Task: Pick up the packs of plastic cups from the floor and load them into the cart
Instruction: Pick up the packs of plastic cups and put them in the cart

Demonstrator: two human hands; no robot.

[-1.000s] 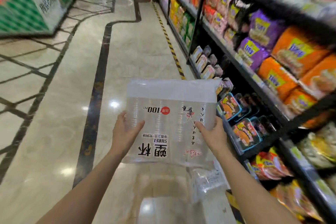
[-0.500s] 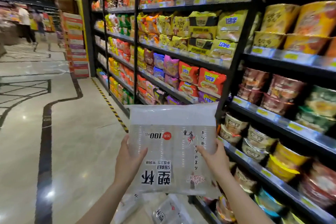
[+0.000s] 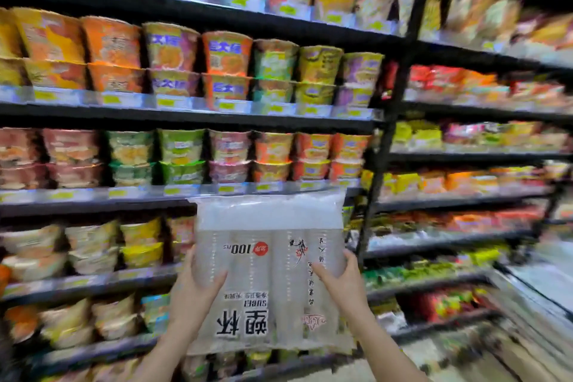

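A clear pack of plastic cups, printed with upside-down black characters and a red "100" mark, is held up flat in front of me at chest height. My left hand grips its left edge, thumb on the front. Opposite it, my right hand grips the right edge with the thumb laid across the front. The pack stands before the shelves. No cart and no other packs on the floor are visible in this blurred view.
Black store shelving packed with instant noodle cups and bowls fills the view straight ahead. A black upright post splits it from shelves of bagged snacks on the right. At the lower right is a pale blurred surface.
My view has swung right from the aisle floor to face the shelves. Both hands have kept the same grip on the pack, which stays raised before me. The floor packs have left view.
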